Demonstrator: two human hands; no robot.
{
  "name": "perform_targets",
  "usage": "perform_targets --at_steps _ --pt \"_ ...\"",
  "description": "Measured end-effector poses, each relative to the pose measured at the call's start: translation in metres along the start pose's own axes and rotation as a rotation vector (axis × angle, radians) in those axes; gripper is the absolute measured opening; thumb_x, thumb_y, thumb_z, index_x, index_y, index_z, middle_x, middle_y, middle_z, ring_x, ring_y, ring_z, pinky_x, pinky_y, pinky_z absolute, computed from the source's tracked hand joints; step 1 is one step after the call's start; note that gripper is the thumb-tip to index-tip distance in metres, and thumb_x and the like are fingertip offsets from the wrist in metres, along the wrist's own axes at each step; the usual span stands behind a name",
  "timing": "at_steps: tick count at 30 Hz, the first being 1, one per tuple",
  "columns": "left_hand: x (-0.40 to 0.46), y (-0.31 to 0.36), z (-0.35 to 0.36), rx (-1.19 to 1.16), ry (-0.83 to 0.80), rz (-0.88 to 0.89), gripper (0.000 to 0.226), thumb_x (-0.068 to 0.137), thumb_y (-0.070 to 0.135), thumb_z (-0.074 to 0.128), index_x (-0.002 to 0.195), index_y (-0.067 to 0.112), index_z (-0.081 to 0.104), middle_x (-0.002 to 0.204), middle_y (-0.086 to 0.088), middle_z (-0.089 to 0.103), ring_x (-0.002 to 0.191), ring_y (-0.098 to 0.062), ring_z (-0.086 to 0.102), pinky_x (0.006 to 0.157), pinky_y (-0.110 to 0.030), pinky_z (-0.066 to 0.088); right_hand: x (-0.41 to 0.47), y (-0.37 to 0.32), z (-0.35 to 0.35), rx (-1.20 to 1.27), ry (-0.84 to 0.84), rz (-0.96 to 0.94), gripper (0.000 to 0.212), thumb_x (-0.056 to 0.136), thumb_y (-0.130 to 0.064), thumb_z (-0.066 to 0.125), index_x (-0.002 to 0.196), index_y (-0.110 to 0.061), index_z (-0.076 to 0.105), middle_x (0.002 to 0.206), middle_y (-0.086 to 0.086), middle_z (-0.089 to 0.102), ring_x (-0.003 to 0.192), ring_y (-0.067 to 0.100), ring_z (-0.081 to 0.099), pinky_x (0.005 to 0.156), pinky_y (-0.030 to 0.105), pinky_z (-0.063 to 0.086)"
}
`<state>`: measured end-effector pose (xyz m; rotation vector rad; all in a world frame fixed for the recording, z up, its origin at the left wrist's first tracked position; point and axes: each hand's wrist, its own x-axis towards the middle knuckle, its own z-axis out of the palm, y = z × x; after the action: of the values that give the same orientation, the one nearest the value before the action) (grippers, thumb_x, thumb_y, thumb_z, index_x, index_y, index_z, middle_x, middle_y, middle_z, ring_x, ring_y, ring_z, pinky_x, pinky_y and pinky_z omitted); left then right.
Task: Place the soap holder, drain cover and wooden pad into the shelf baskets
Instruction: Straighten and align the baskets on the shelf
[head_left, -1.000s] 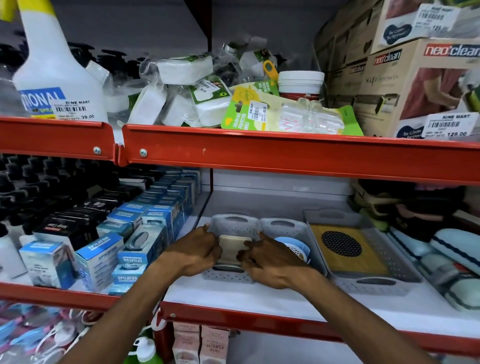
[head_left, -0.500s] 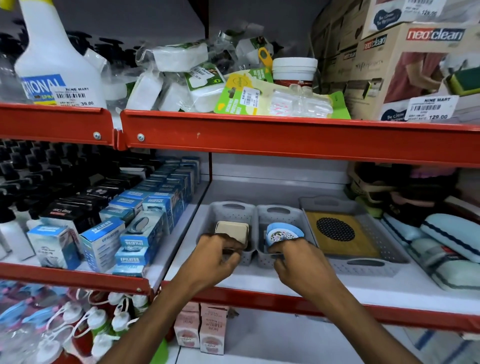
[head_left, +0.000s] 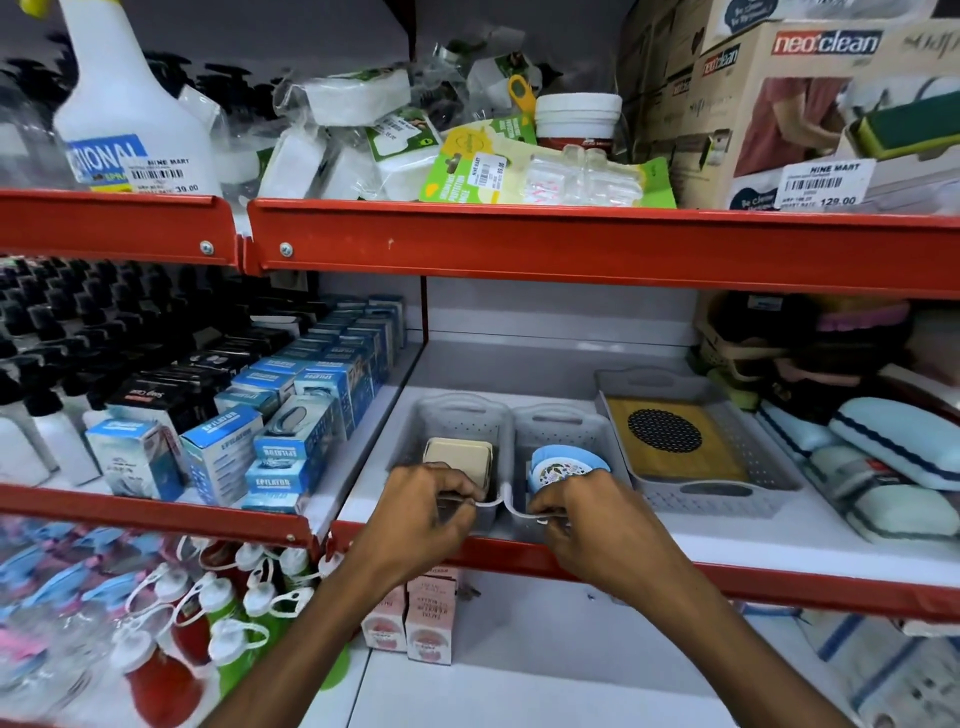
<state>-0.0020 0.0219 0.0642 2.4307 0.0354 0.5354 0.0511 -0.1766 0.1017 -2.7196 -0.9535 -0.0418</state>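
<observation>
The left hand (head_left: 423, 512) clamps the near rim of the left basket (head_left: 457, 415), holding the soap holder (head_left: 457, 457); the right hand (head_left: 576, 519) grips the middle basket (head_left: 563, 426), holding the drain cover (head_left: 566, 467). The wooden pad (head_left: 675, 441) lies in the wide basket (head_left: 717, 493). These look like light, flexible plastic, best held by the rims. The shelf (head_left: 779, 540) edge is close; open room lies behind.

- White shelf (head_left: 519, 364) with a red front edge.
- Two small grey baskets (head_left: 457, 421) side by side (touching).
- Wide grey tray basket (head_left: 753, 467) just right.
- Blue boxes (head_left: 291, 441) left, soft cases (head_left: 904, 441) right.
</observation>
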Motion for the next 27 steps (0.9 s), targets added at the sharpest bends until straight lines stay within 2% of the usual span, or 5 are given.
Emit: perform_targets --at_steps 11,16,19,23,27 --pt "-0.017 0.014 -0.005 0.006 0.023 -0.019 0.018 0.079 0.014 0.066 0.09 0.018 0.08 0.086 0.017 0.07 0.078 0.013 0.062 0.071 0.006 0.039 -0.016 -0.001 -0.005 0.054 -0.008 -0.033 0.033 0.089 -0.014 0.057 0.116 -0.025 0.072 0.116 0.002 0.073 0.104 0.021 0.065 0.091 0.03 0.056" --pt "-0.016 0.015 -0.005 0.007 0.044 -0.012 0.018 0.079 0.013 0.067 0.09 0.018 0.081 0.086 0.016 0.071 0.081 0.018 0.061 0.073 0.007 0.038 -0.016 0.021 -0.007 0.092 0.144 0.047 0.035 0.088 -0.027 0.057 0.121 -0.025 0.068 0.118 0.0 0.073 0.097 0.02 0.068 0.086 0.032 0.058" --pt "-0.015 0.015 -0.003 0.034 0.036 -0.016 0.019 0.081 0.016 0.067 0.093 0.02 0.081 0.092 0.014 0.074 0.082 0.011 0.063 0.075 0.006 0.037 -0.015 0.041 -0.013 0.009 0.226 0.108 0.032 0.091 -0.028 0.056 0.122 -0.025 0.064 0.115 0.001 0.073 0.09 0.019 0.064 0.072 0.028 0.051" --pt "-0.012 0.018 0.003 0.046 0.026 -0.022 0.019 0.083 0.018 0.066 0.095 0.019 0.08 0.095 0.013 0.074 0.085 0.01 0.062 0.075 0.002 0.036 -0.02 0.072 -0.016 -0.181 0.255 0.273 0.029 0.09 -0.018 0.057 0.118 -0.015 0.066 0.116 0.009 0.07 0.105 0.03 0.063 0.086 0.035 0.051" --pt "-0.011 0.021 0.004 0.042 0.034 -0.034 0.014 0.081 0.015 0.069 0.087 0.019 0.081 0.083 0.02 0.07 0.078 0.014 0.062 0.068 0.006 0.037 -0.023 0.086 -0.018 -0.249 0.161 0.333 0.021 0.088 -0.012 0.058 0.106 -0.011 0.067 0.106 0.012 0.071 0.096 0.031 0.067 0.08 0.035 0.052"
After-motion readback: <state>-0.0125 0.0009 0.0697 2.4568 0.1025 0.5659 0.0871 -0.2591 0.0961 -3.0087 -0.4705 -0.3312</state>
